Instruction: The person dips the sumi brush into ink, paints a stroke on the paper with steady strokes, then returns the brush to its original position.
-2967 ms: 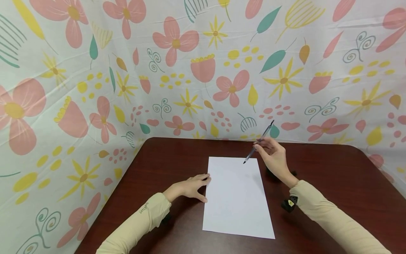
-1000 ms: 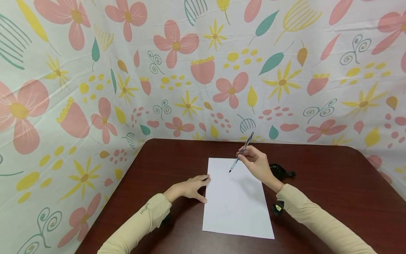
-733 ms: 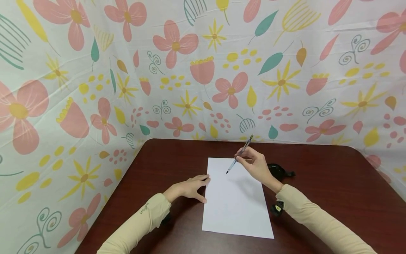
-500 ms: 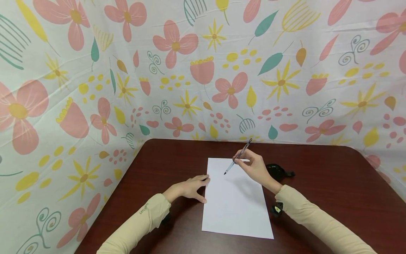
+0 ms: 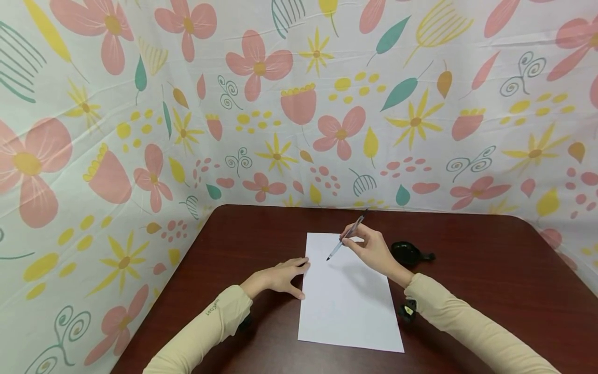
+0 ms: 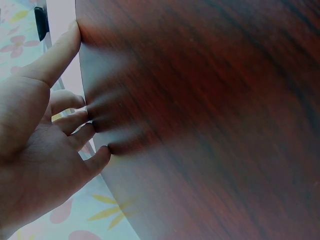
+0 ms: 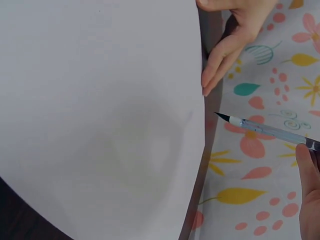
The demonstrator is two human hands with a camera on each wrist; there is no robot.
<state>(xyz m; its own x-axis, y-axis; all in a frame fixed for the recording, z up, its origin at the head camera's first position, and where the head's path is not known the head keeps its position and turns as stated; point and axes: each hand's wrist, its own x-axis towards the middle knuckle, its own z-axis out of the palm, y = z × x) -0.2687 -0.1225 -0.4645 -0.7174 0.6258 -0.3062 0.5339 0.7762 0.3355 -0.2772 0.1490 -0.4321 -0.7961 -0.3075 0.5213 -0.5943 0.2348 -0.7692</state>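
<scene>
A white sheet of paper [image 5: 348,306] lies lengthwise on the table. My left hand [image 5: 280,278] rests at its left edge, fingers spread and loosely bent, fingertips and thumb right at the margin; the left wrist view shows that hand [image 6: 40,135] from the palm side. Between thumb and fingers my right hand [image 5: 371,252] pinches a calligraphy brush [image 5: 337,249], slanted with its dark tip pointing down-left over the upper part of the sheet. In the right wrist view the brush [image 7: 270,131] shows a pointed black tip and a pale, translucent handle.
A small black dish with a stubby handle [image 5: 405,253] stands right of the paper, behind the right wrist. The dark reddish-brown wooden table [image 5: 252,228] ends at a flower-patterned cloth backdrop [image 5: 299,156]. Black wrist devices show beneath both sleeves.
My right hand has carried the brush left and toward me, from the sheet's upper right corner to its upper left part, tip lower. The black dish shows more fully. The left hand stays put.
</scene>
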